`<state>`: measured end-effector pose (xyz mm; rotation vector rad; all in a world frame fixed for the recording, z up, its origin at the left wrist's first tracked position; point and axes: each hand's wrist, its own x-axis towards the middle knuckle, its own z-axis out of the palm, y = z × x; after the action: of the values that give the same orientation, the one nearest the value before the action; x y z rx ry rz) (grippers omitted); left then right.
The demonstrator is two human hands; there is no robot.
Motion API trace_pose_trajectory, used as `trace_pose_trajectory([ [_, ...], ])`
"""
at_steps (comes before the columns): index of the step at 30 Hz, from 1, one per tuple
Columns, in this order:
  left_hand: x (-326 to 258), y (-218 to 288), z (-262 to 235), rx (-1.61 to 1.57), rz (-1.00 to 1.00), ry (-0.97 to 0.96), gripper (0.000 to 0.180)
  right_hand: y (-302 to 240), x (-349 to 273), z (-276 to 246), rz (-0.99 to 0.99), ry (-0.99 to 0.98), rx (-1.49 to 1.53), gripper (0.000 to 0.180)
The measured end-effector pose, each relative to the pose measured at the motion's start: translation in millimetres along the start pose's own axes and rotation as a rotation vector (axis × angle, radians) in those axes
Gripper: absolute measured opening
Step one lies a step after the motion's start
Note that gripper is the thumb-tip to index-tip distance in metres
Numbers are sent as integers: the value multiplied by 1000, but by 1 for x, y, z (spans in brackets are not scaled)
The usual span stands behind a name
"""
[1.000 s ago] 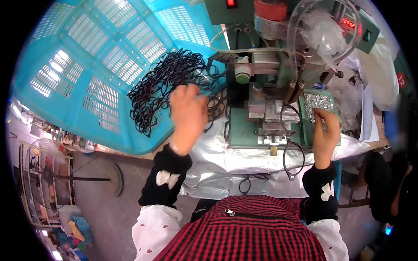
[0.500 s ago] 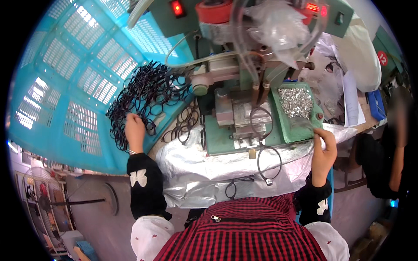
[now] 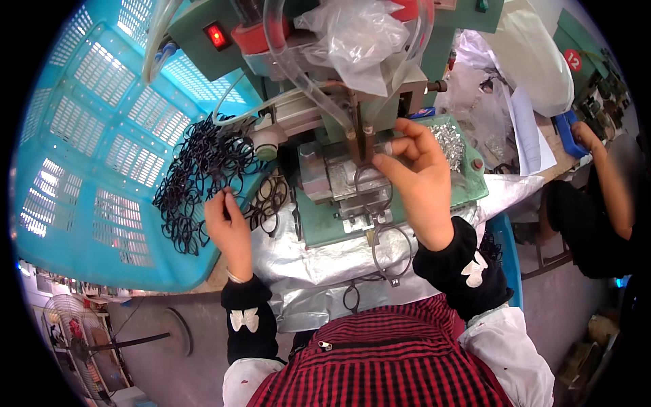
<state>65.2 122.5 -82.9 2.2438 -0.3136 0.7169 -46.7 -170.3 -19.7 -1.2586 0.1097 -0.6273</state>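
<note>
My right hand (image 3: 422, 180) is at the green press (image 3: 325, 234), thumb and fingertips drawn together beside the metal nozzles under the clear tubes; what they pinch is too small to make out. A black eyeglass frame (image 3: 375, 254) sits on the metal fixture (image 3: 342, 178), one rim up by those nozzles and the other hanging past the press's front edge. My left hand (image 3: 228, 224) is closed beside the heap of black eyeglass frames (image 3: 196, 176); whatever it grips is hidden.
A blue plastic crate (image 3: 74, 197) holds the heap on the left. Small silvery metal parts (image 3: 447, 146) fill a green tray (image 3: 471, 193) behind my right hand. A silver sheet (image 3: 285, 264) covers the table's front. Another person's arm (image 3: 610, 180) reaches a blue bin (image 3: 569, 136) at right.
My right hand has moved left from the green tray's edge to the nozzles. My left hand has drawn back from the heap, toward me. The whole view has shifted.
</note>
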Motion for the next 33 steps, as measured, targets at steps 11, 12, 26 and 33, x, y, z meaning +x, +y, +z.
trace_pose_trajectory([
  [11,12,156,-55,-759,890,12,16,-36,-17,23,127,-16,145,56],
  [12,11,160,-47,-754,958,-125,16,-36,-19,15,107,-54,47,57],
  [26,-10,153,18,-508,1073,-189,18,28,-19,-121,-247,39,-1479,32],
  [33,-44,128,-41,-211,818,-19,31,54,15,-118,-380,92,-1469,9],
])
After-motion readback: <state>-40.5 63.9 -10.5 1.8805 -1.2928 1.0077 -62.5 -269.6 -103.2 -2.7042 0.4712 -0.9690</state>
